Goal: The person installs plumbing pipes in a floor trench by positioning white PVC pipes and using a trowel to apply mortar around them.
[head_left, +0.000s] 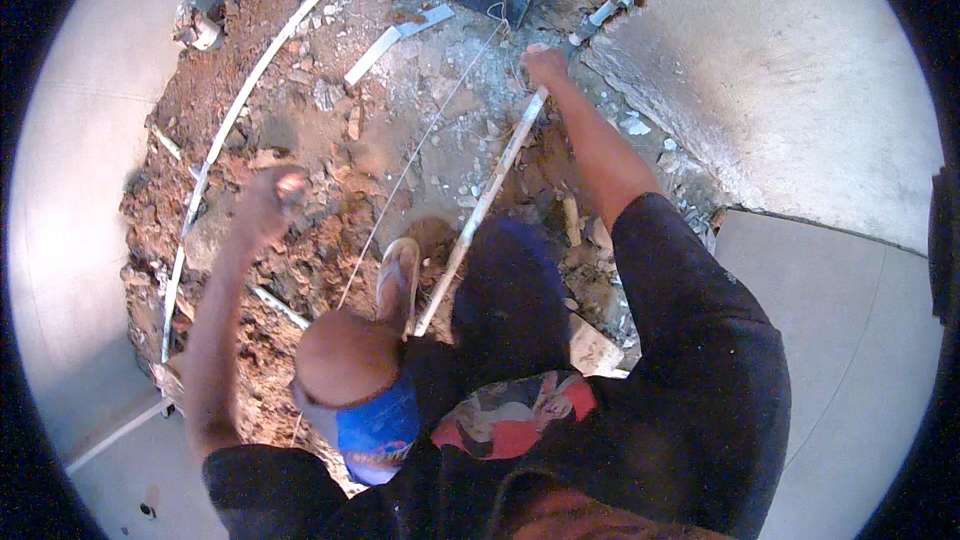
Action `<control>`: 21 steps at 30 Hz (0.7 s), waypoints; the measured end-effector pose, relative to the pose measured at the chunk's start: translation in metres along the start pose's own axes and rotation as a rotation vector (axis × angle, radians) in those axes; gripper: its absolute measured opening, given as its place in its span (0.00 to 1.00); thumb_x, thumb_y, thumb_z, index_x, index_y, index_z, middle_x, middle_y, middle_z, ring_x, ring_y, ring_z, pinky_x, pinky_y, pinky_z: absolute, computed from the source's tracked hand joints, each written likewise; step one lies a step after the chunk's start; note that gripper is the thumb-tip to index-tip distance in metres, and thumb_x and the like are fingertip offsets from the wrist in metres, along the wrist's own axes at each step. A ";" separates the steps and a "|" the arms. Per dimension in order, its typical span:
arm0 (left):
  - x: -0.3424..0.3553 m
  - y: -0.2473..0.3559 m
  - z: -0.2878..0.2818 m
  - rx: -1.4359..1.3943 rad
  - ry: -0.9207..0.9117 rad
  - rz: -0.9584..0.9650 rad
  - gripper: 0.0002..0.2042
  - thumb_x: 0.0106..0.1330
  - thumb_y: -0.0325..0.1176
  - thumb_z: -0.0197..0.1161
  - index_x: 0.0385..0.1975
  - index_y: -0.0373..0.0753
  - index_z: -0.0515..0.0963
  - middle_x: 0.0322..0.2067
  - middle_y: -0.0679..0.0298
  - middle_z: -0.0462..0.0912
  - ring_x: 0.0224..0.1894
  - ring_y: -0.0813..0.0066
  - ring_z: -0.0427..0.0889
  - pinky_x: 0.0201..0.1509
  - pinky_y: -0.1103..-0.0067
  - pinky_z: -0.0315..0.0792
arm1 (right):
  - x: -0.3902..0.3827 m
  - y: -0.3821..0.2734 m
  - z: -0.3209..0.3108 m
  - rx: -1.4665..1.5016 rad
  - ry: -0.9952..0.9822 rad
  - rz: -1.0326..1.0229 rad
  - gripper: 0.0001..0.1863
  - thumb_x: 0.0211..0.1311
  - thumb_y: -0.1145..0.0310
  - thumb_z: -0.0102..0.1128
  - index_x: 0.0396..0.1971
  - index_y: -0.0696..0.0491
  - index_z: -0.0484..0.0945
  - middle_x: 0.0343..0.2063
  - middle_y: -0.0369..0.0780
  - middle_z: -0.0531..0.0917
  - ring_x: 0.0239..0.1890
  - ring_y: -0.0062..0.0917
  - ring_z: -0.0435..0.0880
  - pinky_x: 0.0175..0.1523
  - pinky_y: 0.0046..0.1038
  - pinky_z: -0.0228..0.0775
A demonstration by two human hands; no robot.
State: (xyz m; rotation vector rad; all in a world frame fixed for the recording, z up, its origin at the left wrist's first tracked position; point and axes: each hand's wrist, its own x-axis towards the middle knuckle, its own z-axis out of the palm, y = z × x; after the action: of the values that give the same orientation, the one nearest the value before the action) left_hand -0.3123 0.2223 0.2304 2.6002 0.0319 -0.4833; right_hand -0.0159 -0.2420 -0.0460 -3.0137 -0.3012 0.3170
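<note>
My right hand (545,65) is stretched forward and closed around the upper end of a thin white pipe (480,205). The pipe slants down over the broken ground toward my sandalled foot (398,278). My left hand (272,198) is raised over the rubble as a blurred fist, with something small and greyish at its top that I cannot make out. A taut string (420,145) runs between the two hands, from the dark slab to near my knee (345,355).
The floor is dug open into red-brown earth and grey rubble (330,110). A long white pipe (215,145) curves along the pit's left side. A flat white strip (385,40) lies at the back. A metal pipe stub (605,12) sticks out by the concrete edge (700,130).
</note>
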 end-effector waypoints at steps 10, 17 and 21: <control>0.083 -0.049 0.145 -0.517 0.005 0.079 0.15 0.60 0.35 0.67 0.43 0.33 0.79 0.34 0.55 0.85 0.37 0.69 0.84 0.44 0.75 0.76 | 0.059 -0.061 0.041 0.492 0.112 0.279 0.19 0.51 0.60 0.63 0.41 0.57 0.81 0.36 0.48 0.85 0.39 0.35 0.84 0.44 0.32 0.75; 0.166 -0.011 0.169 -0.628 0.039 0.147 0.13 0.61 0.36 0.65 0.40 0.33 0.81 0.33 0.56 0.85 0.36 0.70 0.83 0.43 0.76 0.75 | 0.060 -0.044 0.052 0.484 0.225 -0.040 0.14 0.56 0.66 0.60 0.39 0.58 0.81 0.32 0.40 0.85 0.34 0.27 0.83 0.35 0.28 0.74; 0.218 -0.017 0.192 -0.724 0.181 0.363 0.13 0.61 0.38 0.64 0.40 0.36 0.81 0.33 0.57 0.85 0.35 0.69 0.84 0.41 0.73 0.75 | 0.029 -0.082 0.040 1.401 -0.009 0.464 0.12 0.59 0.67 0.57 0.38 0.58 0.79 0.30 0.37 0.83 0.31 0.23 0.81 0.34 0.28 0.75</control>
State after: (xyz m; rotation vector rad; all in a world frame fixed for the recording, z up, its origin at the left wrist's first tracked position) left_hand -0.1734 0.1327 -0.0089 1.8700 -0.1708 -0.0717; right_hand -0.0122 -0.1533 -0.0814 -1.6418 0.4606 0.3512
